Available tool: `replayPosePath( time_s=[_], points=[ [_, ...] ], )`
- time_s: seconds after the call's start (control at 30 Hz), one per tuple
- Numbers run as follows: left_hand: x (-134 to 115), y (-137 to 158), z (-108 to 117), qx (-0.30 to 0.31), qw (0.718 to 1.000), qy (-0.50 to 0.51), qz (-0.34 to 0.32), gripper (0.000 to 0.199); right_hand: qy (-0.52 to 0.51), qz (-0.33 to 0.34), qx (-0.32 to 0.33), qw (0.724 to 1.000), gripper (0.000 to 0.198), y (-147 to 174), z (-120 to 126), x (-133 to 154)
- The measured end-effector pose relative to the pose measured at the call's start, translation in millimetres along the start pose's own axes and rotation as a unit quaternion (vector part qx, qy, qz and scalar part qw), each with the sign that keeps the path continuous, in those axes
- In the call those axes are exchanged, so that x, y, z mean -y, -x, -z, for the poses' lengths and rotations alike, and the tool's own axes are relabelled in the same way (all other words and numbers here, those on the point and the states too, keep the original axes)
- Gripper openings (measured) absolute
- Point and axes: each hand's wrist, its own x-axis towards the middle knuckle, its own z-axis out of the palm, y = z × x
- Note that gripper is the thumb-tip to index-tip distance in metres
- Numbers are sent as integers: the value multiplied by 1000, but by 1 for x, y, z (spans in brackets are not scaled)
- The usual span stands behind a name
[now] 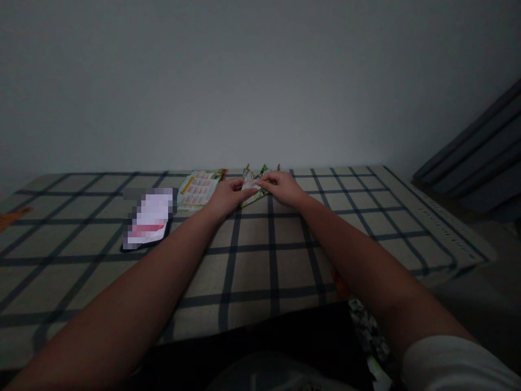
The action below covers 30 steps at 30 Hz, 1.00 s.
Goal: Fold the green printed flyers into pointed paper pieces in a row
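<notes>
A folded piece of glossy printed paper (251, 179), with green, yellow and white patches, lies at the far side of the table. Several pointed tips stick up along its back edge. My left hand (226, 196) grips its left side, thumb and fingers pressed together on it. From the right, my right hand (281, 188) pinches the same paper, its fingertips close to my left thumb. Part of the paper is hidden by both hands. Just left of my left hand rests a flat printed sheet (199, 189) with rows of small boxes.
A phone (148, 217) with a lit, pixelated screen lies on the left. The checked tablecloth (252, 271) covers the table, which meets a plain wall (260, 81). A dark curtain (480, 146) hangs at the right. An orange patch (16, 217) shows at the left edge.
</notes>
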Motion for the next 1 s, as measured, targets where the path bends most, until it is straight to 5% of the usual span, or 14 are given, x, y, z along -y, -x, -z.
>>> replayPosePath(
  time_s=[0.17, 0.4, 0.67, 0.83, 1.0],
  points=[
    [-4, 3, 1, -11, 1000, -6, 20, 41, -4, -1, -6, 1000, 16, -1, -3, -2],
    [-9, 6, -1, -46, 999, 5, 28, 34, -164, -61, -3, 984, 18, -1, -6, -5],
    [-15, 6, -2, -36, 997, 20, 58, 22, -76, -40, 29, 996, 30, -1, -4, -5],
    [-9, 4, 0, -32, 998, -9, 55, 30, -26, -12, 8, 1000, 37, 0, -2, -1],
    [-3, 4, 0, -37, 998, -3, 43, 46, -119, -61, 14, 991, 38, 0, -3, 2]
  ],
)
